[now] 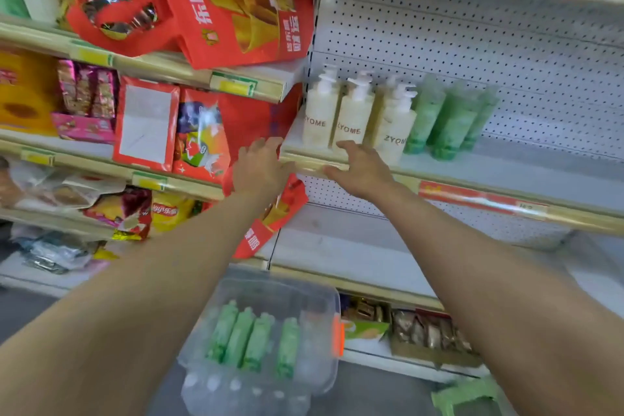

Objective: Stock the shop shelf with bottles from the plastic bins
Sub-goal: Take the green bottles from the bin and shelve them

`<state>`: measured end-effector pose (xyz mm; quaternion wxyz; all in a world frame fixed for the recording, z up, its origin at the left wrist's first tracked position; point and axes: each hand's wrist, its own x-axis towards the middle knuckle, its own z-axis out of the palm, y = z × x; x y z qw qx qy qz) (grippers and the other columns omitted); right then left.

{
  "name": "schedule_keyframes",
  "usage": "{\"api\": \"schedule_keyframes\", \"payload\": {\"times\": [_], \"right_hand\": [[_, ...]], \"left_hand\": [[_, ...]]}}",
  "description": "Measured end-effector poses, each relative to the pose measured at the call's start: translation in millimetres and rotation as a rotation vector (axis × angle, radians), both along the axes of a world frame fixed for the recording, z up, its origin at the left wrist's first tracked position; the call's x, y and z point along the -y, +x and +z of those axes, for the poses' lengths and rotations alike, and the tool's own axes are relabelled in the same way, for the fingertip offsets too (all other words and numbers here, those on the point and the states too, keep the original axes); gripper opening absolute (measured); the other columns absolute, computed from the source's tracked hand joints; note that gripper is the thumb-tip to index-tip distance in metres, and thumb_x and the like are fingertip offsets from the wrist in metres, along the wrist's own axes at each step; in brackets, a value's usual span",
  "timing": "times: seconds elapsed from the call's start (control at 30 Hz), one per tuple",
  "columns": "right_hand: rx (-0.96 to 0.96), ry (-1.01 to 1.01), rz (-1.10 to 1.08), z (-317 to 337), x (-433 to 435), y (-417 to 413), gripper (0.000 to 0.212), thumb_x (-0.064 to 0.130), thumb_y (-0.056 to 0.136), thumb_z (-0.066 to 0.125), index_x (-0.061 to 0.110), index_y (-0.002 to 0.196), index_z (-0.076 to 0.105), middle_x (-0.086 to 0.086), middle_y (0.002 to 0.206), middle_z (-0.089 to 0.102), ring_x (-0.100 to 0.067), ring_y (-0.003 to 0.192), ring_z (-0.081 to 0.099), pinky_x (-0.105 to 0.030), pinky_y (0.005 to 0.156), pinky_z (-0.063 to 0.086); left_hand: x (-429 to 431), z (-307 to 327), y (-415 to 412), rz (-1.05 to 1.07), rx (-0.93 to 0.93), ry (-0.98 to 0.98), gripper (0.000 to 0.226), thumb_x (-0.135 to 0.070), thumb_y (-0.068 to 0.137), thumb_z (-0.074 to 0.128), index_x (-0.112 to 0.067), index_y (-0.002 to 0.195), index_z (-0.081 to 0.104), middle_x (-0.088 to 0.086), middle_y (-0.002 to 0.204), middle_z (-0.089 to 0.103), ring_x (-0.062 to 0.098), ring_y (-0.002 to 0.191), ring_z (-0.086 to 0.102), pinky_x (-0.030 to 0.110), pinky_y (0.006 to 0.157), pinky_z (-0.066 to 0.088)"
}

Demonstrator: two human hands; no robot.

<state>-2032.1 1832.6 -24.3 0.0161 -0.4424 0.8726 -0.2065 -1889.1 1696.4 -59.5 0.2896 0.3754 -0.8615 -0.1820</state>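
Both hands are up at the front edge of the shelf and hold nothing. The left hand reaches toward the shelf's near left corner with its fingers loosely spread. The right hand lies over the front rail, fingers straight and slightly apart, pointing at the foot of the cream pump bottles. Blur makes it hard to say whether the fingertips touch a bottle or stop just short.

The pump bottles stand upright at the far left of the shelf, packed close together. The green bottles on the shelf stand just to their right, so each kind has its own block, probably with labels facing out. More green bottles in the bin lie side by side inside the clear plastic bin, low and near, between the forearms.

Open room lies to the right, where the shelf is bare from the green bottles onward, backed by the pegboard. On the left, a red snack bag overhangs from the next bay, so lifting there is tight. The raised rail is the edge any bottle must clear.
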Motion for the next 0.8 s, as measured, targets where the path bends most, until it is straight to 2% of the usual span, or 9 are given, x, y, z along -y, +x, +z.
{"api": "schedule_keyframes", "payload": {"times": [0.17,0.27,0.37,0.5,0.6,0.67,0.73,0.8], "right_hand": [[0.129,0.172,0.016,-92,8,9,0.072,0.056,0.091,0.06,0.023,0.15,0.038,-0.007,0.151,0.044,-0.028,0.139,0.037,-0.042,0.105,0.039],[0.233,0.279,0.022,-148,9,12,0.071,0.054,0.092,0.06,0.02,0.15,0.037,-0.009,0.15,0.043,-0.029,0.139,0.037,-0.04,0.106,0.038],[0.361,0.393,0.019,-210,6,14,0.069,0.051,0.093,0.06,0.017,0.148,0.04,-0.012,0.146,0.047,-0.031,0.135,0.042,-0.038,0.105,0.038],[0.546,0.532,-0.024,-300,-6,19,0.066,0.049,0.094,0.059,0.012,0.146,0.044,-0.012,0.14,0.057,-0.029,0.126,0.055,-0.031,0.094,0.044],[0.727,0.618,-0.09,-367,-15,21,0.07,0.053,0.095,0.057,0.013,0.15,0.038,-0.006,0.149,0.048,-0.023,0.132,0.05,-0.026,0.096,0.041],[0.833,0.661,-0.155,-407,-16,20,0.071,0.055,0.094,0.057,0.014,0.149,0.039,-0.005,0.147,0.05,-0.021,0.131,0.051,-0.02,0.091,0.039],[0.928,0.661,-0.242,-443,-14,21,0.072,0.055,0.091,0.061,0.014,0.147,0.042,-0.005,0.145,0.051,-0.022,0.13,0.052,-0.021,0.098,0.041],[0.998,0.648,-0.312,-477,-10,20,0.075,0.055,0.088,0.066,0.012,0.146,0.044,-0.007,0.145,0.052,-0.024,0.131,0.051,-0.031,0.107,0.041]], "left_hand": [[4,-84,23,0.024,0.092,0.169,0.051,-0.04,0.083,0.068,-0.021,0.13,0.058,0.014,0.126,0.062,0.037,0.116,0.055,0.043,0.098,0.044],[5,-134,33,0.03,0.216,0.255,0.049,-0.035,0.087,0.066,-0.022,0.133,0.055,0.014,0.126,0.062,0.035,0.116,0.056,0.038,0.096,0.042],[7,-192,41,0.065,0.325,0.423,0.053,-0.036,0.088,0.065,-0.02,0.137,0.051,0.014,0.131,0.06,0.036,0.119,0.054,0.041,0.099,0.045],[4,-278,51,0.092,0.459,0.603,0.057,-0.04,0.089,0.064,-0.012,0.136,0.051,0.015,0.128,0.061,0.034,0.117,0.057,0.04,0.097,0.045],[-6,-335,51,0.11,0.538,0.781,0.057,-0.041,0.091,0.065,-0.014,0.138,0.049,0.016,0.128,0.061,0.034,0.12,0.055,0.037,0.095,0.042],[-14,-372,46,0.139,0.562,0.901,0.061,-0.042,0.09,0.066,-0.015,0.141,0.047,0.018,0.129,0.062,0.033,0.12,0.056,0.035,0.096,0.042],[-22,-405,38,0.177,0.571,0.994,0.062,-0.043,0.09,0.065,-0.014,0.142,0.046,0.016,0.132,0.06,0.032,0.12,0.057,0.032,0.095,0.042],[-27,-433,28,0.214,0.593,1.053,0.063,-0.043,0.091,0.064,-0.014,0.143,0.045,0.013,0.137,0.058,0.029,0.123,0.055,0.029,0.096,0.04]]}}
